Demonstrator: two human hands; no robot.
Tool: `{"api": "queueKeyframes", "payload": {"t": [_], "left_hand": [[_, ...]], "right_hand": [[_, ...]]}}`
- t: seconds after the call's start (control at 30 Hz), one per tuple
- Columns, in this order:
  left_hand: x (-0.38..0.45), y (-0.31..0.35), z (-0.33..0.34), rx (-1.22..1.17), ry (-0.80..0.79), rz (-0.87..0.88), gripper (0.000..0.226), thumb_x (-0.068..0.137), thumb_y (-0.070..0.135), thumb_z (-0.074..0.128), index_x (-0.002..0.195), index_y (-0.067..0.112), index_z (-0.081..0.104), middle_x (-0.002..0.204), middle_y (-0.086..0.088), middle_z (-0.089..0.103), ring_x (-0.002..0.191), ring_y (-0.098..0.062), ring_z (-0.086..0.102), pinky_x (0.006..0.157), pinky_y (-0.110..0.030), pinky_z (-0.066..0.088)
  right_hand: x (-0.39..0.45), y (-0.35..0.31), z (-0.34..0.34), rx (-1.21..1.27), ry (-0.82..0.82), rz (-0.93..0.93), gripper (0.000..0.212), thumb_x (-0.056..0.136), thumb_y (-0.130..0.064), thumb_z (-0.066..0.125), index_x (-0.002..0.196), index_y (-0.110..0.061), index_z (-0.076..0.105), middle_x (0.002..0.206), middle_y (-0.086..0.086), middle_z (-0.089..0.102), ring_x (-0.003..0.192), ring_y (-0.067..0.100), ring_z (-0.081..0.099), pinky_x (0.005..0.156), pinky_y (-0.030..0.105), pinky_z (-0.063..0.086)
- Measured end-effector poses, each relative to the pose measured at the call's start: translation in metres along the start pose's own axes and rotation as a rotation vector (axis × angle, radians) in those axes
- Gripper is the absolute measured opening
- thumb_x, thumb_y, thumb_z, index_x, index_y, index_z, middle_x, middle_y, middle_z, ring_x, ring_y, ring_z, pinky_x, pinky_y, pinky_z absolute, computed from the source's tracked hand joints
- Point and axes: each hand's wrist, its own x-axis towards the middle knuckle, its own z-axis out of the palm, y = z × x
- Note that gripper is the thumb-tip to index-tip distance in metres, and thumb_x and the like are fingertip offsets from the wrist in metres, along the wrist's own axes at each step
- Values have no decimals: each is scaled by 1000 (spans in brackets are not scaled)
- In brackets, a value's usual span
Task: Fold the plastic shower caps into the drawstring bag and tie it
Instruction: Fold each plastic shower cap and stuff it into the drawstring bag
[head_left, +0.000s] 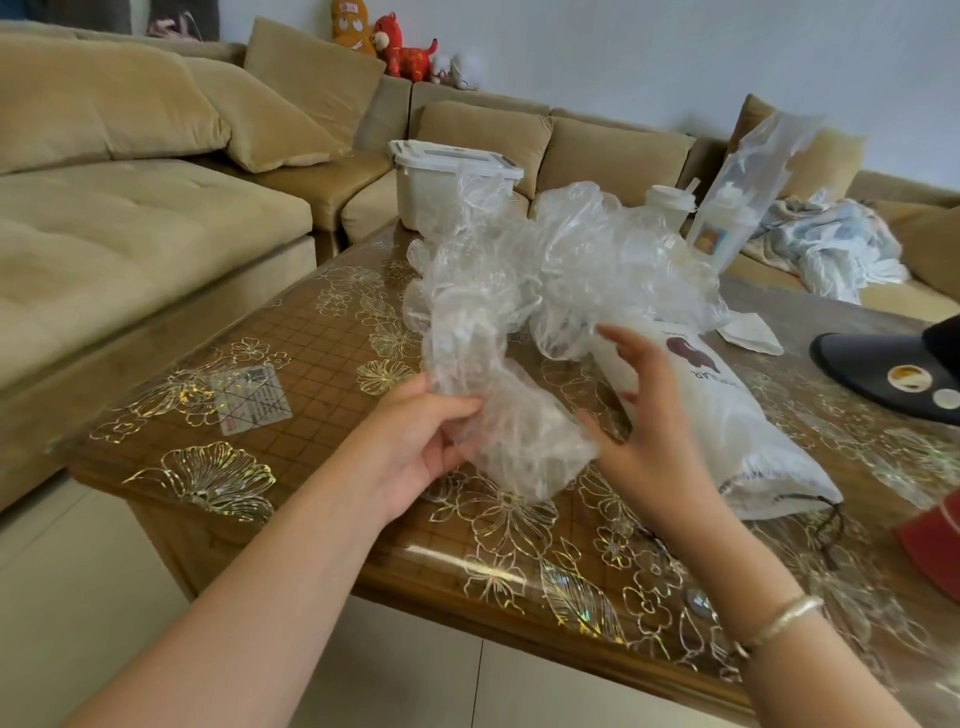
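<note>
Shower caps (498, 322) gripped by left hand (415, 441).

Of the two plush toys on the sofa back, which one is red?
The red plush toy is the right one of the pair, nearer the small white toys; the plush toy left of it is orange-yellow.

A: Where is everything on the table (291, 364)?

B: The shower caps (545, 291) sit mid-table, the drawstring bag (727, 415) just to their right. The lidded box (447, 182) is behind them, at the far edge.

A: And the hands?

B: At the near edge; the left hand (421, 447) is left of the right hand (649, 431), the caps' near end between them.
</note>
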Motion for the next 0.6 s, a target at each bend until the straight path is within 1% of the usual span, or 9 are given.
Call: {"api": "queueKeyframes", "payload": {"t": [0.07,0.1,0.17,0.23,0.3,0.4,0.47,0.53,0.6], "left_hand": [[1,-2,1,-83,23,-29,33,91,-7,55,121,5,61,111,-13,71,79,-17,71,52,-21,55],[2,-3,2,-96,27,-38,34,91,-9,54,121,5,61,111,-13,71,77,-16,72,51,-21,55],[4,-7,5,-52,37,-39,36,91,-9,53,123,8,60,111,-12,71,77,-15,71,52,-21,54],[6,-10,7,119,123,16,41,91,-8,55,126,12,57,116,-7,68,90,-18,69,62,-26,58],[10,-15,5,490,301,206,48,89,-3,60,131,17,50,127,1,58,104,-14,61,82,-33,57],[4,-16,5,912,472,598,51,86,5,67,131,21,48,127,10,48,115,-9,48,97,-24,44],[1,-13,7,947,369,696,31,86,5,67,113,20,61,111,13,57,101,-5,54,84,-12,44],[-1,-16,10,939,185,643,19,87,3,65,95,20,68,94,12,65,84,-1,59,72,-8,45],[-2,-23,10,978,93,575,17,90,7,64,90,24,69,87,12,67,79,1,61,68,-7,47]], "right_hand": [[-7,2,9,-222,-115,-162,71,85,-33,71,144,-33,31,157,-12,22,146,9,20,119,34,17],[-9,0,14,-253,-139,-220,67,85,-30,68,143,-32,35,159,-11,19,148,12,17,119,35,15],[-11,-3,19,-299,-136,-326,49,80,-14,62,127,-24,51,156,-6,29,147,18,20,118,39,20],[-11,-2,20,-313,-128,-378,40,69,3,65,103,-19,61,140,-4,51,140,19,34,113,41,32],[-12,1,18,-340,-123,-406,41,64,9,66,94,-19,62,115,-7,64,123,20,49,101,41,41],[-17,4,19,-402,-170,-400,39,66,6,70,93,-22,66,98,-12,63,103,15,51,89,30,39],[-18,4,18,-369,-243,-354,28,75,-4,68,93,-25,67,96,-15,62,99,12,51,89,29,39],[-18,4,16,-285,-327,-279,19,81,-19,59,95,-28,68,94,-20,62,99,9,52,91,31,41],[-18,4,14,-217,-393,-204,17,84,-26,59,97,-30,69,92,-21,63,99,3,52,92,30,42]]}}
